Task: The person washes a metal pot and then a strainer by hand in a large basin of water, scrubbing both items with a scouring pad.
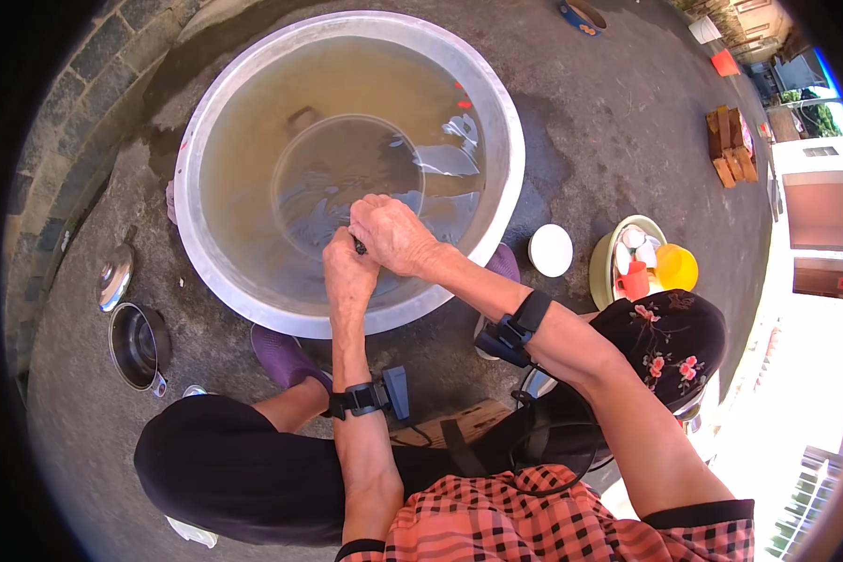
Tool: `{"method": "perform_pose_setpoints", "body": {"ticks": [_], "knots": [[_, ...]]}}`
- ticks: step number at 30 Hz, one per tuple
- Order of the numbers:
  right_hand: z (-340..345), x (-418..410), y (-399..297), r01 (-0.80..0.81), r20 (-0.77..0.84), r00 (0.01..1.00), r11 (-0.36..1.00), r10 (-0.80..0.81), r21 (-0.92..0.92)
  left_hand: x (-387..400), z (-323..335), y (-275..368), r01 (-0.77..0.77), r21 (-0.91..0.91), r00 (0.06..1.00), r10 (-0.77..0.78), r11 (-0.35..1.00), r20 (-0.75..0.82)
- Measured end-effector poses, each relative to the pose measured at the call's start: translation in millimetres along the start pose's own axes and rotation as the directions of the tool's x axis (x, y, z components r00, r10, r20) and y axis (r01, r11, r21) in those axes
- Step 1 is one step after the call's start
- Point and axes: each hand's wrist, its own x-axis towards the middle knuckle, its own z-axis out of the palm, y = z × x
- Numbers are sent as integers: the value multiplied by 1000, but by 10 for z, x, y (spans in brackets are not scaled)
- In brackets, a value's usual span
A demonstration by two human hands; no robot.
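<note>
Both my hands meet over the near part of a large round metal basin (502, 218) of cloudy water. My left hand (350, 263) is curled closed, with a small dark object (360, 246) showing between it and my right hand. My right hand (391, 232) is closed too and touches the left one at the knuckles. The fingers mostly hide the dark object, so what it is cannot be told. Small red bits (464, 105) lie at the basin's far right, and a dim brownish shape (302, 118) shows in the water.
Right of the basin are a white bowl (551, 251) and a pale green tub (601, 267) holding cups and a yellow bowl (676, 268). A metal pot (139, 348) and a lid (116, 277) lie at left. Wooden blocks (732, 146) stand farther off, and a stone wall (77, 91) curves along the left.
</note>
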Motion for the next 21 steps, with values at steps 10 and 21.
{"method": "perform_pose_setpoints", "body": {"ticks": [10,21], "knots": [[80,4,16,-77,-70,995,997,77,9,30,25,-109,-40,3,999,40,999,-9],[-349,63,575,-462,256,878,857,405,228,-102,184,-64,-191,46,980,194,980,-55]]}}
